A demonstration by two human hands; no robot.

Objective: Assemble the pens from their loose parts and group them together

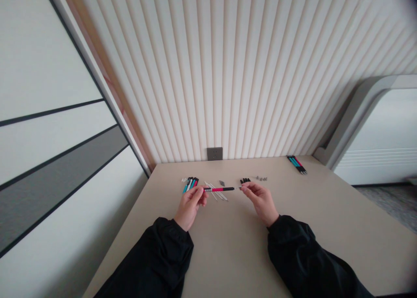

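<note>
My left hand (191,203) is closed around one end of a pink and black pen (219,189), held level above the table and pointing right. A small pale bit shows at the pen's right end. My right hand (259,199) pinches a tiny grey piece (240,188), perhaps a pen tip, just off that end with a narrow gap between. Under the pen lie several thin white refills (216,193). Blue, white and pink pen barrels (192,183) lie just beyond my left hand. Short black pen parts (245,180) lie behind my right fingertips.
On the table (228,250) are small grey pieces (222,183), silvery bits (261,178) and tiny white parts (184,180). Several pens (297,165) lie at the back right. A ribbed wall with a dark socket (214,153) borders the far edge; a white panelled unit stands left.
</note>
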